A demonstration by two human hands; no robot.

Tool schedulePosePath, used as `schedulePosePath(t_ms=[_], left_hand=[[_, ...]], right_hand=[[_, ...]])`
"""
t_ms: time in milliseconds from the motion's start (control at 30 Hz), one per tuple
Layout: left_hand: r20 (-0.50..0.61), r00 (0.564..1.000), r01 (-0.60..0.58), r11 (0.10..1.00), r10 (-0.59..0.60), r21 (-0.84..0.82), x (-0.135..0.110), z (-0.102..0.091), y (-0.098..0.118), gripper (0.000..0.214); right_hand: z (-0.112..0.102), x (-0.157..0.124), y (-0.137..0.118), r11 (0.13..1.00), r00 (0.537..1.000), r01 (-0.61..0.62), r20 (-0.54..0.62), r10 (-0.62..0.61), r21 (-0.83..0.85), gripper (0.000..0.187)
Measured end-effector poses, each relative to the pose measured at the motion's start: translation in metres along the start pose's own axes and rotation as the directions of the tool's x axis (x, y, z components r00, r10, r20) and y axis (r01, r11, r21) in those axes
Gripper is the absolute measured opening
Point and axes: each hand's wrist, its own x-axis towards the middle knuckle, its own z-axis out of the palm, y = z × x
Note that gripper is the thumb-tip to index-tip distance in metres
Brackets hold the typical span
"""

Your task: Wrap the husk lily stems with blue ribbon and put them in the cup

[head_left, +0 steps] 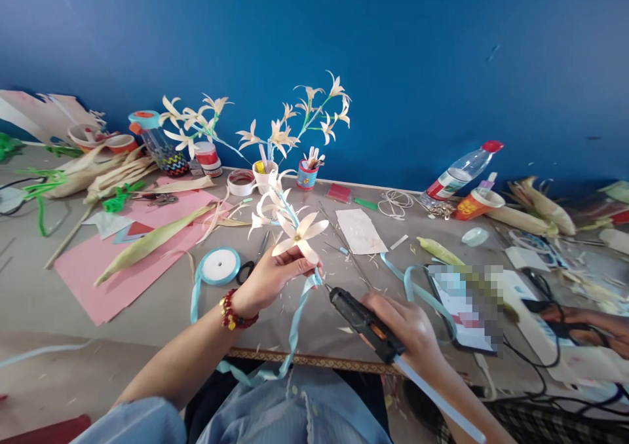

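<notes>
Grey tabletop [327, 329]: edged along the front with patterned trim [344, 363], close above the lap.
Pale-blue ribbon [293, 333]: hanging from the wrapped stem end past the table edge, then curving left.
Right hand [410, 326]: closed around the body of a black glue gun [363, 323], with a pale glue stick [437, 398] trailing from the back.
Gun axis: slanted, back end low and right, nozzle [328, 289] up and left.
Nozzle to stem: just beside the wrapped stem end [318, 277], on the lower right; contact or a slight gap, too fine to tell.
Left hand [289, 270]: thumb and fingers pinched on the flower sprig [301, 236], just below the front bloom.
Sprig axis: from near lower right to far upper left, wrapped end towards the gun, blooms leading away.
Nearer hand: left, directly on the stem; right, near only by way of the nozzle.
Ribbon spool [219, 265]: flat on the table, left of the left hand.
White cup [263, 181]: farther back, beneath other flower sprays [282, 136].
Blue wall [393, 38]: behind everything.
</notes>
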Motion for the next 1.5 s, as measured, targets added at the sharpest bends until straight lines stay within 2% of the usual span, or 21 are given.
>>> schedulePosePath(t_ms=[100, 167, 267, 367, 500, 600, 733, 800, 867, 933, 967, 1000, 1067, 1133, 1300, 1400, 1500], left_hand=[[-0.028, 1.0, 0.001, 1.0, -0.001, 0.014, 0.0, -0.001, 0.0, 0.027], [-0.018, 1.0, 0.001, 1.0, 0.0, 0.027, -0.001, -0.002, 0.0, 0.026], [0.002, 1.0, -0.008, 0.999, 0.008, 0.035, -0.001, -0.003, -0.002, 0.024], [0.013, 1.0, -0.014, 0.999, 0.014, 0.035, -0.002, -0.003, -0.004, 0.021], [0.041, 0.999, -0.005, 0.999, 0.004, 0.042, -0.002, -0.005, -0.007, 0.019], [0.038, 0.999, -0.017, 0.999, 0.016, 0.034, -0.001, -0.004, -0.008, 0.018], [0.031, 0.999, -0.04, 0.999, 0.039, 0.026, -0.001, -0.003, -0.006, 0.02], [0.027, 0.998, -0.063, 0.997, 0.062, 0.044, -0.001, -0.002, -0.006, 0.022], [0.011, 0.997, -0.083, 0.993, 0.083, 0.089, -0.002, -0.002, -0.006, 0.023], [-0.01, 0.994, -0.103, 0.982, 0.106, 0.158, -0.002, -0.002, -0.008, 0.023], [-0.02, 0.993, -0.112, 0.974, 0.119, 0.197, -0.002, -0.003, -0.009, 0.024], [-0.028, 0.991, -0.119, 0.965, 0.129, 0.236, -0.003, -0.003, -0.009, 0.024], [-0.051, 0.987, -0.133, 0.944, 0.155, 0.302, -0.003, -0.004, -0.011, 0.023], [-0.087, 0.979, -0.142, 0.921, 0.185, 0.363, -0.003, -0.004, -0.012, 0.022], [-0.154, 0.96, -0.155, 0.903, 0.233, 0.401, -0.004, 0.005, -0.01, 0.023], [-0.139, 0.963, -0.169, 0.92, 0.231, 0.353, -0.004, 0.01, -0.01, 0.023], [-0.128, 0.956, -0.2, 0.905, 0.265, 0.376, -0.005, 0.009, -0.012, 0.025]], right_hand=[[-0.003, -0.006, 0.009, 0.998, 1.0, -0.001, 0.005, 0.001, -0.058, 0.006], [-0.001, -0.01, 0.018, 0.984, 0.998, -0.068, -0.012, 0.067, -0.164, 0.007], [0.007, -0.011, 0.034, 0.914, 0.975, -0.212, -0.007, 0.223, -0.345, 0.018], [0.012, -0.007, 0.051, 0.853, 0.944, -0.299, -0.003, 0.33, -0.428, 0.028], [0.01, 0.005, 0.072, 0.761, 0.899, -0.383, -0.021, 0.438, -0.525, 0.027], [0.008, 0.015, 0.085, 0.689, 0.862, -0.393, 0.016, 0.506, -0.609, 0.024], [0.006, 0.024, 0.095, 0.69, 0.858, -0.349, 0.08, 0.508, -0.634, 0.025], [0.002, 0.025, 0.09, 0.709, 0.879, -0.321, 0.081, 0.47, -0.628, 0.035], [-0.003, 0.025, 0.073, 0.767, 0.931, -0.277, 0.034, 0.362, -0.578, 0.042], [-0.007, 0.026, 0.044, 0.88, 0.983, -0.186, -0.086, 0.165, -0.437, 0.033], [-0.006, 0.027, 0.027, 0.935, 0.985, -0.126, -0.158, 0.076, -0.333, 0.025], [-0.004, 0.028, 0.01, 0.968, 0.98, -0.039, -0.197, -0.012, -0.248, 0.019], [0.006, 0.033, -0.019, 0.975, 0.965, 0.12, -0.209, -0.159, -0.186, 0.017], [0.02, 0.038, -0.035, 0.958, 0.952, 0.177, -0.208, -0.225, -0.226, 0.019], [0.047, 0.052, -0.037, 0.9, 0.922, 0.146, -0.274, -0.274, -0.41, 0.025], [0.047, 0.058, -0.037, 0.877, 0.893, 0.182, -0.299, -0.337, -0.444, 0.023], [0.042, 0.059, -0.039, 0.896, 0.869, 0.248, -0.324, -0.374, -0.369, 0.019]])
